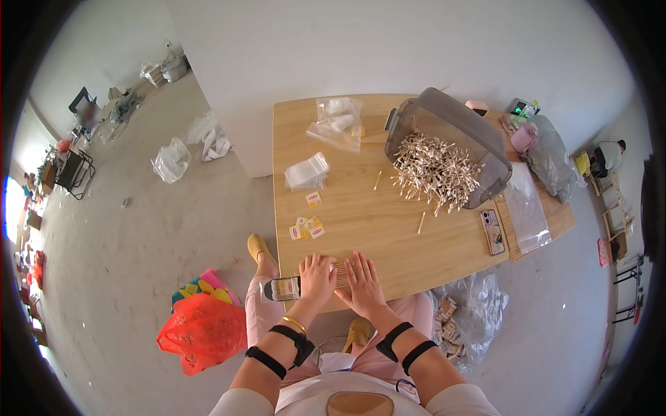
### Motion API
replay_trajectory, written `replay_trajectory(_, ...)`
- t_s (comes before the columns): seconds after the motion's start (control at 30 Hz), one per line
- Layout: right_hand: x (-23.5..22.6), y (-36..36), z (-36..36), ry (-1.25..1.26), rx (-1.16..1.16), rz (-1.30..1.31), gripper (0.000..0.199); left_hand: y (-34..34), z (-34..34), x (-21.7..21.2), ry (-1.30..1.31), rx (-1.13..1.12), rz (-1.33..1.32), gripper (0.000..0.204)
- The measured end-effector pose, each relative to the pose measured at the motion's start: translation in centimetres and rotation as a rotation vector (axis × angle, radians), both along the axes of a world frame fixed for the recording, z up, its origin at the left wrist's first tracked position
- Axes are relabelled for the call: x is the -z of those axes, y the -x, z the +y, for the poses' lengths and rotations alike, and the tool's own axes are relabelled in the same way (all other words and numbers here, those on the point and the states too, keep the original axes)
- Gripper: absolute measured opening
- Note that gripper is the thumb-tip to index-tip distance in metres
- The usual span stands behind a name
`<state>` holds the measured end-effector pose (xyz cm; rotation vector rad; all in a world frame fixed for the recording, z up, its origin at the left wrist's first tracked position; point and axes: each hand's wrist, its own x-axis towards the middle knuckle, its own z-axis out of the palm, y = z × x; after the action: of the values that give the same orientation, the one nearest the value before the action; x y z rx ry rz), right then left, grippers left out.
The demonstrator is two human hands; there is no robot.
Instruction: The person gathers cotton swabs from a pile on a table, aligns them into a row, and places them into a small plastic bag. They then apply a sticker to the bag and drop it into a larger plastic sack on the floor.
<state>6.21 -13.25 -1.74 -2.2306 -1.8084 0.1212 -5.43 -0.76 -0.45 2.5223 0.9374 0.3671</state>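
A row of cotton swabs point(341, 275) lies side by side at the table's near edge, between my two hands. My left hand point(318, 279) rests against the row's left side, its fingers loosely bent and slightly apart; their tips are partly hidden. Flat along the right side lies my right hand point(362, 286), fingers stretched out. Just left of my left wrist, a clear packet of cotton swabs point(283, 288) with a dark end sits over the table's corner. Farther up the table are several small yellow-and-white cards point(315, 227) and a stack of clear plastic bags point(307, 170).
A grey plastic bin point(451, 118) lies tipped with a heap of loose swabs point(437, 173) spilling from it. A phone point(492, 232) lies at the table's right. Below stand a red bag point(205, 333) on the left and a clear bag of packets point(479, 308) on the right.
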Motion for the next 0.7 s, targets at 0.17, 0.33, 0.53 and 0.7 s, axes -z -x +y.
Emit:
replay_trajectory(0.17,-0.4,0.2,0.1,0.019,-0.010,-0.018,0.084,-1.4,3.0,0.1,0.050,-0.019,0.068,0.010)
replay_trajectory(0.33,-0.6,0.1,0.0,0.023,0.000,-0.024,0.084,-2.5,5.0,-0.7,0.251,0.063,0.252,0.004)
replay_trajectory(0.53,-0.4,0.1,0.0,-0.006,-0.021,0.018,0.085,-2.9,5.8,-0.8,0.087,0.270,0.295,0.005)
replay_trajectory(0.7,-0.5,0.0,0.0,0.031,-0.006,-0.025,0.084,-3.1,5.3,-1.2,-0.178,0.397,0.272,0.007)
